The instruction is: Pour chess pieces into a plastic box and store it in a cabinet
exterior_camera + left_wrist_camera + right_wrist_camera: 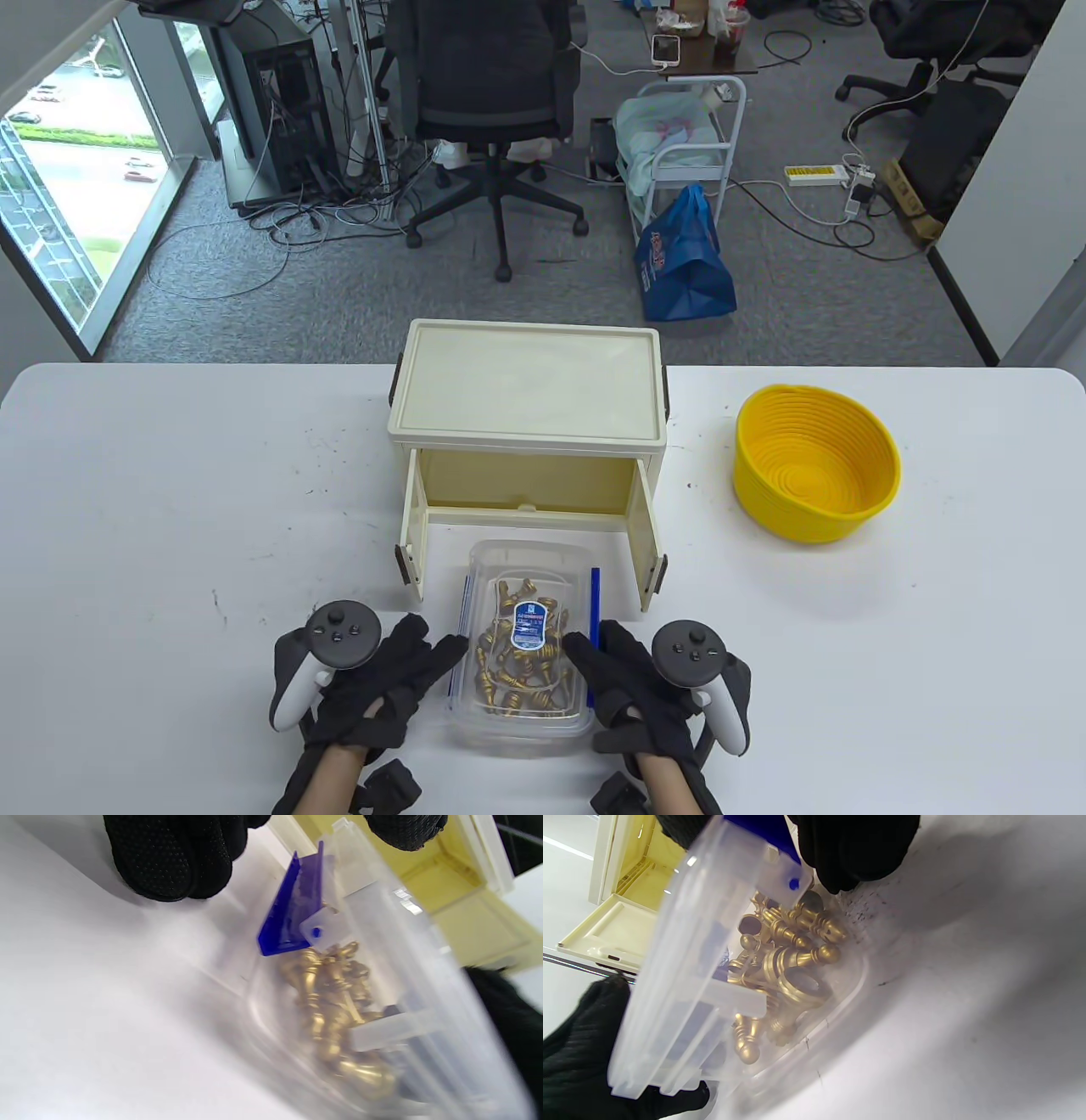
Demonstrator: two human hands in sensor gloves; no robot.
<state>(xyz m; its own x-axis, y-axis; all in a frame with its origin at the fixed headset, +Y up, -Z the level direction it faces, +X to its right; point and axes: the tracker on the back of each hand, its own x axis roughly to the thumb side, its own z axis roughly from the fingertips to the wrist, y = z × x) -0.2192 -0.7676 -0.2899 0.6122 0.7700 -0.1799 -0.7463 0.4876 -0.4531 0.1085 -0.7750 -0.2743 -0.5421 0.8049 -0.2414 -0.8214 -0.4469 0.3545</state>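
Holding the lidded clear plastic box point(528, 641) of gold chess pieces point(519, 658) between your left hand point(373, 679) and right hand point(632, 688), before the open cream cabinet point(530, 441).
Your fingers press its long sides; stiff, slick walls and loose, shifting contents suggest gripping low and level.

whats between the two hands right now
The clear plastic box, lid on, with gold chess pieces inside, sits between the left hand and right hand, in front of the open cabinet. The table view shows it.
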